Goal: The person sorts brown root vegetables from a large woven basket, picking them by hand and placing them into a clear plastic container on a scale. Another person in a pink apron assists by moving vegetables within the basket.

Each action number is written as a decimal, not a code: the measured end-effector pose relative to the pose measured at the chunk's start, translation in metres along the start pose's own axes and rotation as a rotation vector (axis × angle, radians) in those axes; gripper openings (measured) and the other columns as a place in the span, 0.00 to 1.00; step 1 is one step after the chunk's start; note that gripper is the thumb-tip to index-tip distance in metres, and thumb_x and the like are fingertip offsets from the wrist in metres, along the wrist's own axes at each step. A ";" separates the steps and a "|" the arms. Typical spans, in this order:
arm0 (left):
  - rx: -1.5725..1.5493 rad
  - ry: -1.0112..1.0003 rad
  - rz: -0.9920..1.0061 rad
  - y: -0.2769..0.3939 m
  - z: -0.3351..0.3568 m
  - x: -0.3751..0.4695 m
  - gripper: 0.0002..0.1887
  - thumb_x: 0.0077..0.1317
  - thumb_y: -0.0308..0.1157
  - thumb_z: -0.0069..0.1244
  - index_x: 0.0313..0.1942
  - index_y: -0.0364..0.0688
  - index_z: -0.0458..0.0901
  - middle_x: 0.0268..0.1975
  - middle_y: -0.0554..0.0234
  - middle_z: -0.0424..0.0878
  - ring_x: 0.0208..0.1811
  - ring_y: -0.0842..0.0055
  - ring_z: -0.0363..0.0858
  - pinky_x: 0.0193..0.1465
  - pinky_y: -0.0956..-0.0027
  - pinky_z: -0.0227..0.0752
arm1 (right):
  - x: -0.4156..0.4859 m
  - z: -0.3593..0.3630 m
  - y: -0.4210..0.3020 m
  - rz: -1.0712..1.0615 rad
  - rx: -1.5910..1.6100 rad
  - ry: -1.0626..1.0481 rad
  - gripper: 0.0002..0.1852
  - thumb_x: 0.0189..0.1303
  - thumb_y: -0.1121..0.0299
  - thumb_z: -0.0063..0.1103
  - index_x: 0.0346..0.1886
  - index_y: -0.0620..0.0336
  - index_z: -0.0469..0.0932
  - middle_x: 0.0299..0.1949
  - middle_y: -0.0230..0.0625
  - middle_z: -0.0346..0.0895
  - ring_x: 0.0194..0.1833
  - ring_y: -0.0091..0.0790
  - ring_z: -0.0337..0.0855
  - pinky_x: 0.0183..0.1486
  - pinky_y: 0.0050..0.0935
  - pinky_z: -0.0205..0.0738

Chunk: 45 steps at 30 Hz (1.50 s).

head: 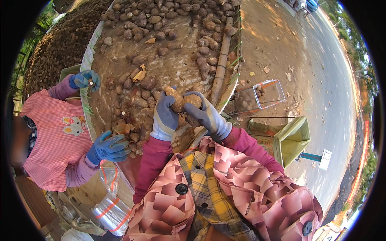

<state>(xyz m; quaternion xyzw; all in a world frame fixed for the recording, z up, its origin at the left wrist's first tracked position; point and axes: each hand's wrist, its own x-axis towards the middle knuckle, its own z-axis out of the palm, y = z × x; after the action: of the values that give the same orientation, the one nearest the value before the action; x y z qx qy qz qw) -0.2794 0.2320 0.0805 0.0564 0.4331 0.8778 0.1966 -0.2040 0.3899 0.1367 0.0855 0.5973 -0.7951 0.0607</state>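
Observation:
My left hand [165, 117], in a grey-blue work glove, grips a brown taro corm [173, 97] that sticks up past the fingers. My right hand [211, 117], gloved alike, holds a rounder taro corm [193, 100] with the thumb across its front. Both corms are close together, and I cannot tell whether they are joined. Below and around my hands is a sorting table [178, 67] coated in soil. Loose taro corms [141, 101] lie to the left of my hands, and more corms [156, 19] are heaped at the far end.
A co-worker's blue-gloved hands [110, 147] are at the left edge, one holding a small corm [90, 82]. A bamboo pole [222, 60] runs along the right side. Beyond stand a clear bag on a frame [270, 95] with corms inside and a green woven sack [291, 140].

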 end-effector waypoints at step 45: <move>1.066 0.510 -0.074 0.020 -0.101 -0.170 0.24 0.69 0.32 0.64 0.62 0.32 0.79 0.51 0.53 0.87 0.51 0.71 0.83 0.58 0.65 0.77 | -0.089 -0.446 -0.006 0.347 -0.312 1.601 0.33 0.64 0.44 0.73 0.68 0.48 0.77 0.59 0.41 0.81 0.50 0.44 0.84 0.50 0.50 0.82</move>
<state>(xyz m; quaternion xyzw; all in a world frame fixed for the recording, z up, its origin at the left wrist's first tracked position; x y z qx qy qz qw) -0.1566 0.0796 0.0459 -0.0806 0.8497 0.5174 0.0615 -0.0901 0.8190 0.0401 0.7065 0.5413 -0.3816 -0.2495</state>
